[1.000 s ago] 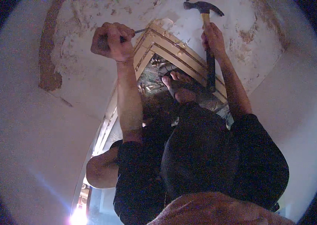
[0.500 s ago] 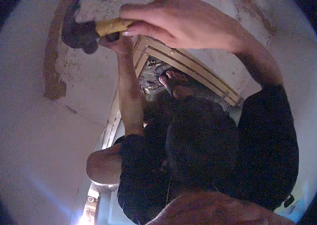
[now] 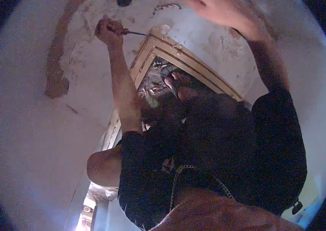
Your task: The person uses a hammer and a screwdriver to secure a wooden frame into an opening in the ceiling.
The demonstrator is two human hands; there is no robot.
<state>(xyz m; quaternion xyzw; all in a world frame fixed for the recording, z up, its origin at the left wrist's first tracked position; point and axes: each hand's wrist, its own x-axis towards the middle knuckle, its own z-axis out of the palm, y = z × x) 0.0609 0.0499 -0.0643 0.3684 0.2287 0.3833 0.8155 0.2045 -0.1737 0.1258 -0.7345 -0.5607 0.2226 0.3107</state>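
Note:
My left hand (image 3: 108,34) is closed around the handle of a screwdriver (image 3: 136,33). The tool's thin metal shaft points right, and its tip meets the outer corner of a light wooden frame (image 3: 209,71). Up at the top edge, my right hand (image 3: 219,10) is raised and partly cut off by the picture's rim. It holds a hammer (image 3: 124,2), of which only a dark end shows; the yellow handle seen earlier lies outside the picture now.
Pale wall (image 3: 85,77) with patches of rough, peeling surface surrounds the frame. A brown strip (image 3: 57,82) runs down the left. Inside the frame are a bare foot (image 3: 170,81) and scattered debris (image 3: 151,86). A bright fixture (image 3: 87,210) stands at lower left.
My right hand has lifted the hammer up and away, mostly out of view. My left hand has shifted slightly up and left, uncovering the screwdriver's shaft.

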